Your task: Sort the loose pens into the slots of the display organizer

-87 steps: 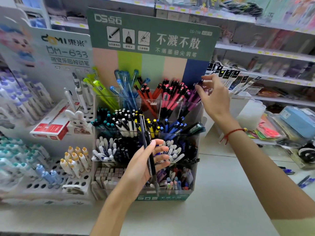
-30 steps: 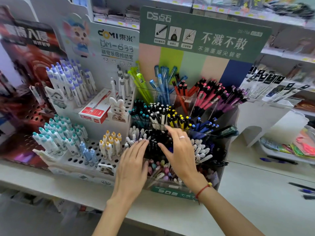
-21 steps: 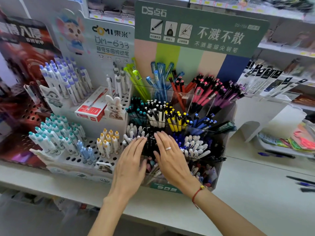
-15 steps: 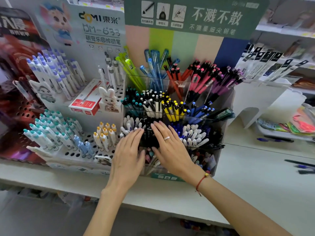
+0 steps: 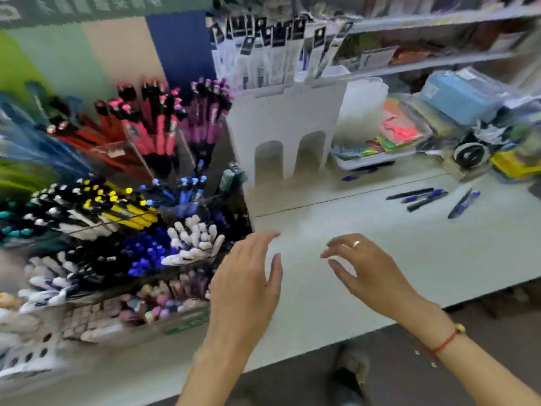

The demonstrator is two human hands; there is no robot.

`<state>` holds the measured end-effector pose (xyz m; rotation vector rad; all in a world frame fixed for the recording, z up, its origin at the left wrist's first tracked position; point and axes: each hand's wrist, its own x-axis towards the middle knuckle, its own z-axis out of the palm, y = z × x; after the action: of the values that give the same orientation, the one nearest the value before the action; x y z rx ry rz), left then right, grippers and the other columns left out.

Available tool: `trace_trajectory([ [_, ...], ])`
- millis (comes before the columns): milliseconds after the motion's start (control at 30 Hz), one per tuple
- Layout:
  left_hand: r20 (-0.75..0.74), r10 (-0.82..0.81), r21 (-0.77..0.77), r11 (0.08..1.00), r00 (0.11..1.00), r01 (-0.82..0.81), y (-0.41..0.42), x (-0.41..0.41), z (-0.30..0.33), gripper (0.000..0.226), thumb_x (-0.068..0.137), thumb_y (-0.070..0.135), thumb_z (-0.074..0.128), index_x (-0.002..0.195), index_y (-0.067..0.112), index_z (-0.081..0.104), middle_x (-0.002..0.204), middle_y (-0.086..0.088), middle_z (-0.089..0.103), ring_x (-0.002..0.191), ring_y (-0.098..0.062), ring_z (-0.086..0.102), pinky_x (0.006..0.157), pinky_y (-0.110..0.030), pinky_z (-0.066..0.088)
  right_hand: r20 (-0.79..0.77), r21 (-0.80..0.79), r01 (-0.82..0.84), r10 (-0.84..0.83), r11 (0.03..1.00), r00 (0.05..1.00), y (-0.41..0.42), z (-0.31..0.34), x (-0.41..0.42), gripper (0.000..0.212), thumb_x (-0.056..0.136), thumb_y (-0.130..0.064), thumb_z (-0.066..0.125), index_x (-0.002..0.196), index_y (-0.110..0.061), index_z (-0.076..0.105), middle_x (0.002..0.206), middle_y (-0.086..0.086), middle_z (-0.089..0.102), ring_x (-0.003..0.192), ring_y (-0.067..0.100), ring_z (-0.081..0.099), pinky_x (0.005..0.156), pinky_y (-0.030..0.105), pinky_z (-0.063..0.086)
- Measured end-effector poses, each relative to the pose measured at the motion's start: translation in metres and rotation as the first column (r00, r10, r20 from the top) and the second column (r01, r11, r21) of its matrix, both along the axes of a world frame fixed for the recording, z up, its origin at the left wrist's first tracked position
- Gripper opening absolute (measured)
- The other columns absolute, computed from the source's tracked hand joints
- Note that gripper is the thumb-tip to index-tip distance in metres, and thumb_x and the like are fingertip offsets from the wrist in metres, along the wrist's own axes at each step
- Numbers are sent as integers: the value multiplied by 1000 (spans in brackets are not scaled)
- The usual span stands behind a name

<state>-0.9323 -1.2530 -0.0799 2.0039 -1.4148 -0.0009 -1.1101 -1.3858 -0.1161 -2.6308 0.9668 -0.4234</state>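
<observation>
Both hands, left hand [image 5: 248,276] and right hand [image 5: 369,271], hover empty with loose fingers over the counter [image 5: 439,253], display organizer [image 5: 187,320] at left, loose pens [image 5: 421,197] lying far right.

Your whole view is smeared by motion, worst at the left, where the display organizer [image 5: 117,230] runs off the frame edge and its pens blur into streaks. The printing on the green header sign [image 5: 87,7] at upper left is unreadable. The loose pens [image 5: 421,197] at right are too small to identify individually.
</observation>
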Motion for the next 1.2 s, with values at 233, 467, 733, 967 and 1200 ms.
trace_trajectory([
  [233, -206, -203, 246, 936, 957, 251, -164, -98, -44, 31, 98, 32, 47, 129, 37, 47, 125, 26, 50, 113, 1, 48, 80, -17, 32, -245, 156, 383, -341, 910, 908, -139, -72, -148, 30, 95, -23, 55, 125, -23, 59, 127, -2, 58, 121, 19, 50, 88, 27, 41],
  [467, -185, -192, 415, 874, 964, 253, -315, -137, -133, 44, 99, 15, 41, 143, 21, 41, 152, 6, 35, 138, -12, 31, 107, -26, 30, -450, 72, 606, -516, 792, 729, -264, -103, -237, 68, 92, -3, 46, 152, -18, 17, 158, 9, 16, 136, 26, 33, 99, 33, 39],
  [733, 17, 34, 465, 884, 999, -38, -385, -116, -180, 54, 100, 28, 40, 148, 6, 27, 154, -13, 29, 141, -29, 25, 116, -41, 18, -468, 6, 437, -383, 900, 797, -346, -138, -246, 70, 94, -6, 43, 153, -24, 11, 161, 8, 8, 148, 29, 6, 117, 46, 16],
  [967, -11, -66, 318, 946, 998, 66, -396, -128, -195, 57, 96, 40, 20, 132, 10, 53, 131, -9, 54, 119, -30, 44, 106, -39, 29, -378, -5, 182, -171, 983, 910, -349, -158, -187, 54, 99, -34, 19, 152, -27, 20, 159, 3, 22, 147, 28, 15, 116, 42, 12],
  [1200, 20, -16, 348, 937, 1000, 8, -414, -123, -204, 50, 104, 30, 31, 147, 7, 32, 156, -9, 28, 145, -24, 21, 118, -40, 13, -334, -8, 33, -34, 999, 942, -373, -148, -126, 69, 85, -33, 18, 152, -16, 23, 159, 5, 21, 146, 22, 17, 115, 37, 11],
])
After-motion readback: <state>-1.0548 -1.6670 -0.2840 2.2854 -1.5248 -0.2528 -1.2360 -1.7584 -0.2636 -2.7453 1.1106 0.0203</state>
